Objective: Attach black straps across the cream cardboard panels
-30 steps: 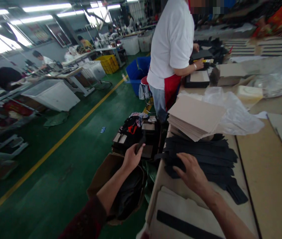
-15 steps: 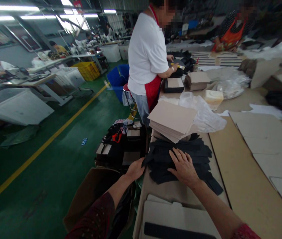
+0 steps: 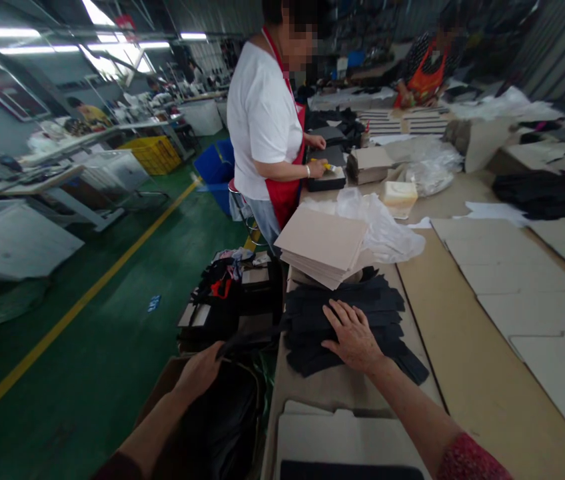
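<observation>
A pile of black fabric strips (image 3: 377, 310) lies on the table near its left edge. My right hand (image 3: 353, 335) rests flat on this pile with its fingers apart. My left hand (image 3: 201, 368), out past the table edge, is closed on the end of one black fabric strip (image 3: 255, 335). That strip stretches from the fingers back to the pile. Below the left hand stands an open cardboard box (image 3: 162, 383) with black material inside. Beige boards (image 3: 320, 437) lie at the near end of the table, a black strip (image 3: 352, 470) across them.
Behind the pile sits a stack of beige boards (image 3: 322, 243) beside crumpled clear plastic (image 3: 387, 227). More boards (image 3: 522, 293) cover the table's right side. A person in a white shirt (image 3: 265, 107) works beyond the stack; another in an orange apron (image 3: 425, 77) is farther back. Filled boxes (image 3: 257, 323) stand on the floor.
My left hand has moved left, away from the pile, drawing the black strip out over the box. My right hand stays on the pile. The view has turned slightly right.
</observation>
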{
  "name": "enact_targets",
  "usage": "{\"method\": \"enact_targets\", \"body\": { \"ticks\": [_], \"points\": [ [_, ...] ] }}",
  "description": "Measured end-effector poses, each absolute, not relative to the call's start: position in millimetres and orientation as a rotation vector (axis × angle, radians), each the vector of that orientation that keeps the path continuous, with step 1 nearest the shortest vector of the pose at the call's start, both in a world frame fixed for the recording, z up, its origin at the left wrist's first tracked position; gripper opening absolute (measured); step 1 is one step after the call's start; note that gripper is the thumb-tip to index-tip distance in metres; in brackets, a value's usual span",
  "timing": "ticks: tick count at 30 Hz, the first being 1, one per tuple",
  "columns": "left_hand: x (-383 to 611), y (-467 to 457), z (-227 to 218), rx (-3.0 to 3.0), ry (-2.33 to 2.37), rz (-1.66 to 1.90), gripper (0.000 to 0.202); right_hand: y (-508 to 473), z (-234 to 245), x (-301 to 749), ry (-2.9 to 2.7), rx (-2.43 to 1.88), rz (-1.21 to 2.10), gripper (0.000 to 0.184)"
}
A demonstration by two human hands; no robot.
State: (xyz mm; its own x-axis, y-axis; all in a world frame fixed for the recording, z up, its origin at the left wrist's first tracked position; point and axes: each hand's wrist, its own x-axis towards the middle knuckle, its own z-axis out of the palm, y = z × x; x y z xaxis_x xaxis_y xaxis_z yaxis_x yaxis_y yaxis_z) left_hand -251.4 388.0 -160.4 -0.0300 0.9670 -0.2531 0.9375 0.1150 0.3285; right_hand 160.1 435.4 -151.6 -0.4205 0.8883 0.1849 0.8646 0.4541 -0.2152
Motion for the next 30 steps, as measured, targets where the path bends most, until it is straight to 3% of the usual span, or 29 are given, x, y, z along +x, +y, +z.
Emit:
{"method": "enact_targets", "body": {
  "ticks": [2, 5, 8, 14, 20, 30],
  "points": [
    [-277, 370, -154, 1.719, 2.170, 0.207, 0.035, 442, -146, 167, -2.412, -1.460, 0.180, 0.073],
    [-291, 340, -144, 1.429, 2.310, 0.469, 0.058, 466, -135, 190, -2.209, -1.581, 0.135, 0.054],
    [-269, 315, -133, 0.997, 2.181, 0.867, 0.076, 498, -128, 216, -2.022, -1.787, 0.044, 0.042],
    [-195, 295, -121, 0.725, 1.897, 0.987, 0.071, 533, -135, 226, -2.202, -1.875, 0.052, 0.032],
    [-176, 289, -100, 0.759, 1.598, 0.913, 0.088, 531, -118, 233, -2.394, -1.782, 0.008, 0.023],
    [-138, 310, -56, 0.676, 1.620, 0.943, 0.071, 485, -85, 271, -2.311, -1.621, -0.117, 0.027]
  ]
}}
